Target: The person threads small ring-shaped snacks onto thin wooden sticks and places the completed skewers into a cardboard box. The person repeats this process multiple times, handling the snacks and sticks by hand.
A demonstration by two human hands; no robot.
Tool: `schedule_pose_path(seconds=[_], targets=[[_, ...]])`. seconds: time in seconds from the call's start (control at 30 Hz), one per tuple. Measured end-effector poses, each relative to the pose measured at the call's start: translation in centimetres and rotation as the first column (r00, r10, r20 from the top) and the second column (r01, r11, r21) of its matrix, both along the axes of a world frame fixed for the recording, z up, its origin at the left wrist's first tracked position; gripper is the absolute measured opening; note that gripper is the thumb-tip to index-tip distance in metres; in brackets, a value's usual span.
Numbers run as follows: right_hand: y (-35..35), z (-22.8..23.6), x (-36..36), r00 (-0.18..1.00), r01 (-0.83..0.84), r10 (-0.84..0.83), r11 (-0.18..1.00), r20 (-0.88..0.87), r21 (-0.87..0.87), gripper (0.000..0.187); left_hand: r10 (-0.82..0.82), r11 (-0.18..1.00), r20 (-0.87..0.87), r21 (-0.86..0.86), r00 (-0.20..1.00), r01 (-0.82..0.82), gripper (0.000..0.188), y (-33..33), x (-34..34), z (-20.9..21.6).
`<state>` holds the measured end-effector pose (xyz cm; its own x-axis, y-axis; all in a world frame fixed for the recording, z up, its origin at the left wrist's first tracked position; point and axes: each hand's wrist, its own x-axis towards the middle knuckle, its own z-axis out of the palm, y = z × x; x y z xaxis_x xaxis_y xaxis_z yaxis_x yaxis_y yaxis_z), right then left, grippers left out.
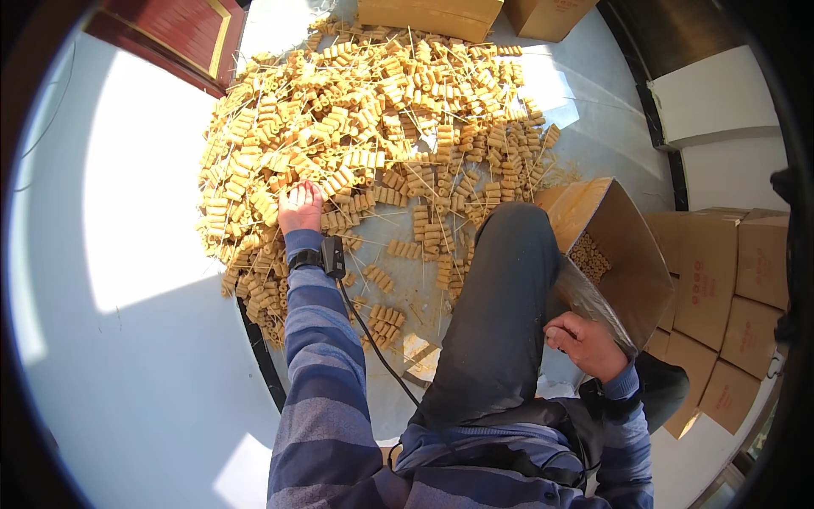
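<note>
A large heap of tan, ridged spiral pieces on thin sticks [365, 93] spreads over the floor in front of me. My left hand [301, 208] reaches into the heap's near left side, its fingers bent together among the pieces. What they hold is hidden by glare and the pieces around them. On the right, my right hand [587, 343] is closed, thumb against curled fingers, and nothing shows in it. It is beside my knee, close to the near edge of an open cardboard box [634, 254] with a clear plastic liner. Tan pieces [590, 258] lie inside the box.
Closed cardboard boxes [710, 284] are stacked at the right. More boxes [432, 17] stand behind the heap. A red-brown panel [174, 38] is at the far left. My bent leg [500, 314] lies between heap and open box. A black cable [373, 339] runs from my left wrist.
</note>
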<state>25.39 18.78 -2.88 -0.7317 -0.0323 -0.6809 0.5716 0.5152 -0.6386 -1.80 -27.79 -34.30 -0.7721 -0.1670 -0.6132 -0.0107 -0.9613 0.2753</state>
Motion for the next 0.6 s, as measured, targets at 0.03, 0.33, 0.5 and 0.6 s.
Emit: schedule_pose_path(seconds=[0.03,0.33,0.5,0.6], targets=[[0.1,0.0,0.2,1.0,-0.016,0.016,1.0,-0.006,0.005,0.019,0.027,1.0,0.036,-0.015,0.999,-0.027,0.046,-0.1,-0.2,0.1],[0.0,-0.3,0.7,1.0,-0.015,0.014,0.999,-0.022,-0.034,0.019,-0.033,0.999,-0.224,-0.024,0.974,0.029,0.041,-0.4,-0.1,-0.3],[-0.5,-0.1,0.6,1.0,0.013,-0.012,0.998,0.01,-0.068,0.02,-0.119,0.993,-0.154,-0.041,0.981,0.114,0.036,2.6,6.5,3.0],[-0.9,-0.1,0.6,1.0,0.002,0.0,0.997,0.031,-0.078,0.021,-0.255,0.967,-0.09,-0.022,0.963,0.254,0.034,4.9,11.5,5.5]])
